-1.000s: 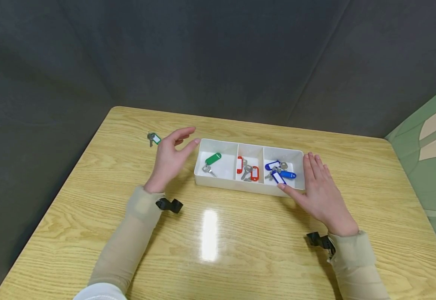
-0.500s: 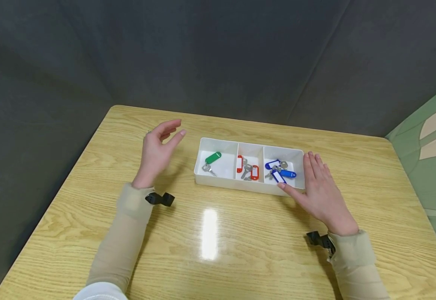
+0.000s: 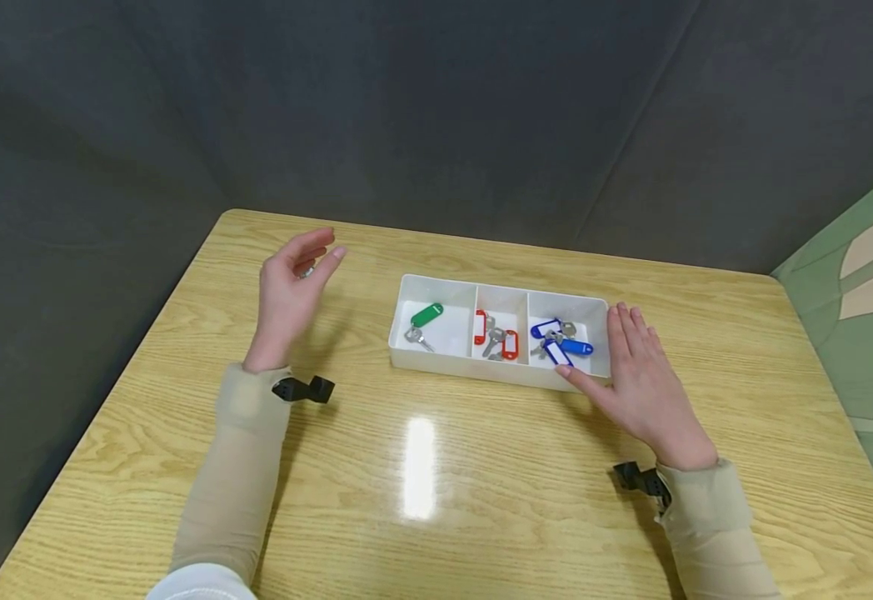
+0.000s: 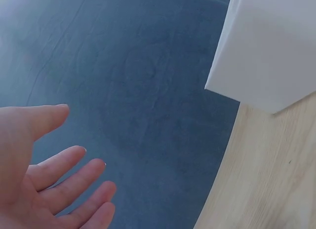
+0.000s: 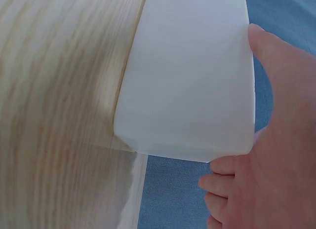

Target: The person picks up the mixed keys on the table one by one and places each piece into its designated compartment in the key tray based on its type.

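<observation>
A white tray point(image 3: 436, 367) with three compartments stands on the table. Its left compartment has a key point(image 3: 417, 338) with a green tag point(image 3: 426, 315). Keys with red tags point(image 3: 510, 345) lie in the middle one, and keys with blue tags point(image 3: 576, 347) in the right one. My right hand point(image 3: 650, 392) rests against the tray's right end, fingers straight, thumb at the front rim. Left of the tray, my left hand point(image 3: 290, 300) hovers with relaxed, parted fingers, holding nothing in the left wrist view. Through its gap a bit of a key point(image 3: 306, 272) shows, mostly hidden.
The wooden table point(image 3: 481, 483) ends at a dark curtain point(image 3: 406, 125) behind and to the left. A green patterned surface point(image 3: 856, 333) stands at the right. Both wrists carry small black cameras.
My left hand has moved left, away from the tray's left end, to over the key with the green tag on the table, now mostly covered. My right hand and the tray have stayed put.
</observation>
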